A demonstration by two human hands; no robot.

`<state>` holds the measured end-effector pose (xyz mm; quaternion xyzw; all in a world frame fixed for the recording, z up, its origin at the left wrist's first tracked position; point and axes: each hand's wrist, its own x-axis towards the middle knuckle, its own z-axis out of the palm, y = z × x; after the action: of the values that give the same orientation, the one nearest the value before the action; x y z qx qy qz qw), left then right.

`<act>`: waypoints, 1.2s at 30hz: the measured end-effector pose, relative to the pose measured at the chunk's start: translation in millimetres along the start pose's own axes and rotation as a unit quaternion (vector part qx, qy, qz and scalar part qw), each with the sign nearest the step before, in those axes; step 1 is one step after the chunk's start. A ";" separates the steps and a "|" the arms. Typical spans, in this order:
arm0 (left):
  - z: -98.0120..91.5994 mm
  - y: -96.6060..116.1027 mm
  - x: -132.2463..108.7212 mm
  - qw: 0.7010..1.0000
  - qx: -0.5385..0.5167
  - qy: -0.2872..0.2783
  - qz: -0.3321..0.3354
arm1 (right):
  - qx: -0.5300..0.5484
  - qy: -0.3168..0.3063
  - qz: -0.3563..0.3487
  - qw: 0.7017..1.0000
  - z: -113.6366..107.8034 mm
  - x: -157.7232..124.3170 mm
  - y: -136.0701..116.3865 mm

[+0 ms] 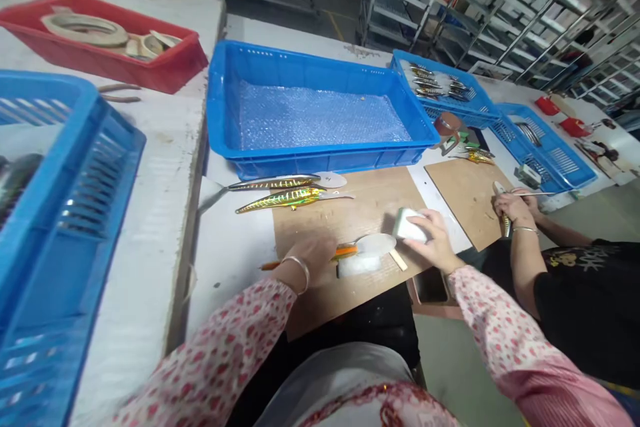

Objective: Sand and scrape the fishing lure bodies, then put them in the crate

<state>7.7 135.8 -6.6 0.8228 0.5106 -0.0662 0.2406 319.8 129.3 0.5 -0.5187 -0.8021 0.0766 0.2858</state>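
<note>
My left hand [314,252], slightly blurred, is closed over the middle of an orange fishing lure [346,251], whose tail shows on the other side of the hand. A clear rounded lip [376,243] sticks out from the lure's right end. My right hand [434,240] grips a small white block [410,225] between thumb and fingers, just above the brown board [320,300]. Between the hands lie a whitish pad [359,265] and a short pale wooden stick [399,260]. Beyond them rest a gold-green lure [280,199] and a darker lure [274,183].
A blue crate [325,161] lined with bubble wrap stands ahead. Another blue crate [115,167] and a red bin [145,70] with tape rolls are at left. A crate of lures [465,110] sits back right. At right, a co-worker's hands [515,207] hold a lure.
</note>
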 end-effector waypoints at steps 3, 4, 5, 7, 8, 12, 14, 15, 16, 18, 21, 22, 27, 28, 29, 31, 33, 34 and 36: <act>3.6 14.9 -15.2 0.998 0.051 -0.022 -0.020 | -0.046 0.029 0.062 0.997 54.6 -5.4 -66.8; 4.8 19.5 -19.8 0.997 0.060 -0.028 -0.029 | -0.048 0.030 0.070 0.996 69.7 -6.9 -85.0; 5.6 23.4 -24.2 0.997 0.066 -0.035 -0.036 | -0.048 0.027 0.072 0.996 80.8 -7.8 -97.7; 6.2 28.9 -31.3 0.996 0.072 -0.047 -0.036 | -0.044 0.017 0.052 0.998 89.5 -7.5 -101.7; 6.2 30.6 -34.1 0.996 0.073 -0.050 -0.031 | -0.044 0.019 0.047 0.998 87.5 -6.3 -92.8; 9.4 35.2 -39.8 0.996 0.069 -0.037 -0.039 | -0.043 0.095 0.149 0.983 54.3 3.7 -22.6; 15.7 38.9 -40.5 0.996 0.070 -0.017 -0.051 | -0.015 0.140 0.171 0.975 37.8 9.2 -0.2; 20.0 41.3 -40.4 0.996 0.072 -0.003 -0.058 | 0.002 0.150 0.161 0.976 33.5 11.0 1.7; 24.9 43.8 -39.9 0.995 0.076 0.014 -0.063 | 0.014 0.154 0.145 0.977 32.8 11.5 -3.2; 34.9 48.1 -38.4 0.992 0.086 0.047 -0.077 | 0.011 0.153 0.134 0.979 42.1 8.6 -29.5; 45.2 50.4 -36.7 0.990 0.096 0.069 -0.081 | -0.036 0.115 0.133 0.984 70.5 -3.0 -84.9; 46.3 49.9 -36.7 0.990 0.098 0.070 -0.074 | -0.043 0.090 0.114 0.988 79.3 -6.8 -98.8; 35.0 46.9 -38.8 0.992 0.104 0.032 -0.061 | -0.010 0.080 0.095 0.992 83.8 -6.4 -74.8; 32.0 46.8 -39.1 0.992 0.103 0.018 -0.065 | -0.004 0.104 0.134 0.985 77.1 -2.1 -55.4; 29.8 46.8 -39.2 0.992 0.103 0.009 -0.066 | 0.006 0.127 0.178 0.976 69.4 2.7 -36.0; 28.1 46.6 -39.0 0.993 0.104 0.003 -0.060 | 0.025 0.174 0.225 0.958 56.2 11.5 -7.5; 29.6 46.0 -38.4 0.992 0.115 0.014 -0.055 | 0.043 0.195 0.207 0.958 53.1 15.2 -4.2; 30.9 45.6 -37.9 0.991 0.121 0.020 -0.054 | 0.043 0.198 0.191 0.960 56.7 14.3 -13.1; 33.3 44.4 -36.7 0.989 0.130 0.026 -0.058 | 0.014 0.181 0.167 0.969 71.3 8.0 -45.9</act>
<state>33.7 74.6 -8.1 0.8174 0.5509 -0.1241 0.1141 242.9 128.0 -36.0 -0.6468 -0.6378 0.0393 0.4163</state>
